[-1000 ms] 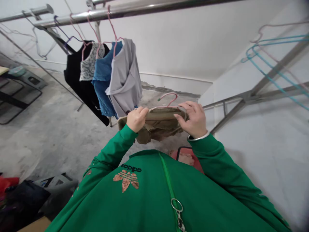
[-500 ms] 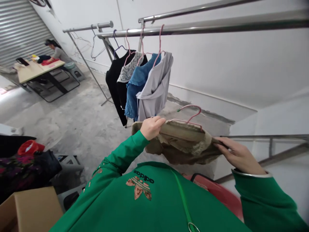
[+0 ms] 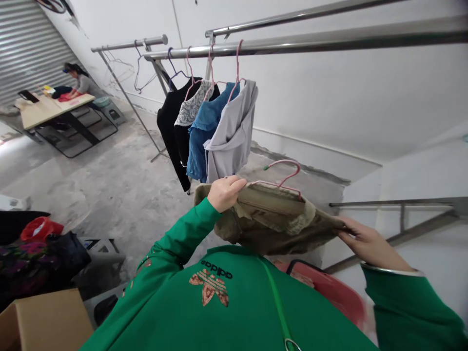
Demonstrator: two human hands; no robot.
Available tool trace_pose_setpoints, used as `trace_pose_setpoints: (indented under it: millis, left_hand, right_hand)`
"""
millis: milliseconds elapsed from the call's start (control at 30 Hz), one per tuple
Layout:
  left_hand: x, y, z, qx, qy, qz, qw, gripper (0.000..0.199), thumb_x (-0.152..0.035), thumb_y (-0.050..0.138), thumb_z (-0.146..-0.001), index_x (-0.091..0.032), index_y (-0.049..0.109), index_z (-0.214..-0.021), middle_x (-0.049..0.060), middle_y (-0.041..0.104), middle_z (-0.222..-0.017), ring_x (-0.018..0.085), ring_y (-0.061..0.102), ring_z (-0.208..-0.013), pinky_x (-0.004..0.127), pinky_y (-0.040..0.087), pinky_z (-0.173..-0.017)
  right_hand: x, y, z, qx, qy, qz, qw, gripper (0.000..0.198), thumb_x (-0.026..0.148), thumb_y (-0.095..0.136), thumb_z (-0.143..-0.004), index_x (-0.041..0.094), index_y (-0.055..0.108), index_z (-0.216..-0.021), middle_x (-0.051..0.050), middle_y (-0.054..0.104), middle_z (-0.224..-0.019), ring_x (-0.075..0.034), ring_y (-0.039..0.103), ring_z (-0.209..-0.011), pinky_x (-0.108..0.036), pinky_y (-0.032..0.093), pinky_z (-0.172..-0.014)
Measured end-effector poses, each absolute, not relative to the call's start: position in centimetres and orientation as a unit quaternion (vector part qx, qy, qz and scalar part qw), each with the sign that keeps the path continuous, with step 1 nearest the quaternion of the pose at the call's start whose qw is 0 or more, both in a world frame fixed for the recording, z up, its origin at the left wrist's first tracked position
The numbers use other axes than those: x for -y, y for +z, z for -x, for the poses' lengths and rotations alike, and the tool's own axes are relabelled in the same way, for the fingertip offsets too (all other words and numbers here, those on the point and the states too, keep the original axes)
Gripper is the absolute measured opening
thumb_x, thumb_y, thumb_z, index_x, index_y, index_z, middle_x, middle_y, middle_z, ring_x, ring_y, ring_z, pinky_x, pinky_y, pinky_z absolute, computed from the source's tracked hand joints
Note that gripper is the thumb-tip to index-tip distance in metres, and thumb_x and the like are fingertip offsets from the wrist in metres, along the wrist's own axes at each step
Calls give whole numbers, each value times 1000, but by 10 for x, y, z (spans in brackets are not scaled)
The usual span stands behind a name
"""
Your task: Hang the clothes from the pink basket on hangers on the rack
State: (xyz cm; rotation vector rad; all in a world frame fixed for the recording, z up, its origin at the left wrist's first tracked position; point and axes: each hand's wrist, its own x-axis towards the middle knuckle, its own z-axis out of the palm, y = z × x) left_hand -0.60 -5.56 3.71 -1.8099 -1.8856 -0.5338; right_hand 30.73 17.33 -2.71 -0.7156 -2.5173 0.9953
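Note:
An olive-brown garment [image 3: 270, 219] hangs on a pink hanger [image 3: 292, 171] in front of my chest; the hanger's hook stands free above it. My left hand [image 3: 225, 194] is closed on the garment's shoulder near one end of the hanger. At the other side my right hand [image 3: 367, 239] pinches the garment's outer edge and draws it out sideways. Whether it is a jacket or a shirt I cannot tell. Beyond my left hand, a light grey garment [image 3: 234, 136] and a blue top [image 3: 199, 141] hang from the rail.
The metal rail [image 3: 310, 43] runs across above my hands, with a black garment [image 3: 171, 126] at its far end. A person [image 3: 82, 83] sits at a wooden table [image 3: 47, 109] at the far left. A cardboard box [image 3: 54, 321] stands lower left, a red chair [image 3: 332, 292] close by.
My right hand has moved outward and slightly down, stretching the garment's side further. My left hand keeps its hold. The view has shifted a little.

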Motion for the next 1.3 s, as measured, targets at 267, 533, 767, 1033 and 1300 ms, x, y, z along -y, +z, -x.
trace_pose_setpoints:
  millis: [267,533,767,1033,1300]
  left_hand:
    - [43,35,3,648,-219,691,235,34,-10,34,-87,-16,63,-104,7,63,-77,17,61,-71,27,48,-63]
    - [25,39,-2,575,-270,726,264,29,-11,36,-89,-14,62,-100,5,60,-73,16,57,-63,26,44,-57]
    - [9,35,-10,536,-246,778,217,32,-12,32,-90,-16,62,-101,5,61,-76,15,58,-67,26,46,-60]
    - [-9,27,5,564,-245,772,158,29,-20,46,-89,-19,64,-112,12,63,-108,23,58,-103,37,48,-83]
    - [15,13,19,582,-301,741,151,31,-16,42,-91,-15,59,-116,14,59,-111,22,58,-101,36,51,-82]
  right_hand:
    - [-168,-35,-332,900,274,251,230,20,22,44,-74,28,62,-81,-7,69,-93,-29,69,-92,-46,56,-84]
    - [-153,-18,-364,894,268,276,228,32,33,51,-85,27,62,-114,-9,65,-120,-28,62,-113,-44,53,-96]
    - [-122,32,-356,888,379,250,65,51,63,52,-83,17,69,-95,-12,67,-97,-25,63,-94,-37,51,-87]
    - [-87,26,-352,634,696,324,93,50,59,67,-74,12,71,-94,-11,69,-85,-23,66,-84,-36,51,-80]
    - [-99,56,-318,565,713,359,207,42,49,75,-70,17,70,-97,-12,72,-94,-25,69,-88,-37,54,-81]
